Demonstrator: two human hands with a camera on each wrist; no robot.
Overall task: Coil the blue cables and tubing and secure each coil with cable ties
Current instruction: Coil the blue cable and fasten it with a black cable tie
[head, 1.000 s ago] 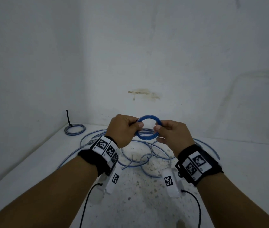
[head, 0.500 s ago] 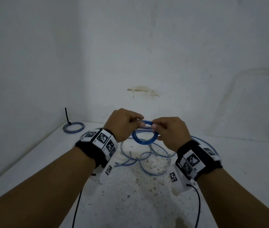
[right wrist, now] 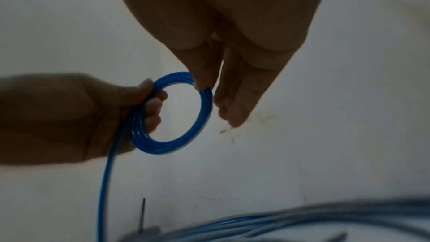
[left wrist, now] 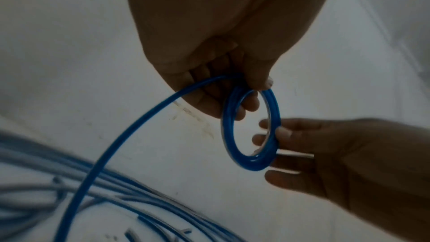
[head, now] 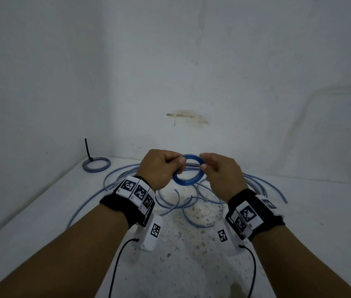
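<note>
A small coil of bright blue tubing (head: 187, 183) hangs in the air between my two hands, above the table. My left hand (head: 177, 167) grips its left rim, thumb on the outside and fingers through the ring (right wrist: 149, 98). My right hand (head: 203, 164) pinches the upper right rim between thumb and fingers (left wrist: 278, 133). In the left wrist view the coil (left wrist: 251, 162) shows several turns. A loose tail of the tubing (left wrist: 116, 144) runs from my left hand down to the table; the same tail (right wrist: 104, 181) also shows in the right wrist view.
Loose pale-blue cables (head: 193, 220) sprawl in loops on the speckled white table (head: 191, 267) under my hands. A grey-blue coil (head: 103, 166), bound with a black cable tie (head: 87, 148), lies at the back left corner. White walls close in behind and to the left.
The coil dipped beneath my fingers half a second ago and now sits higher, its opening turned more toward me. Both hands keep their hold.
</note>
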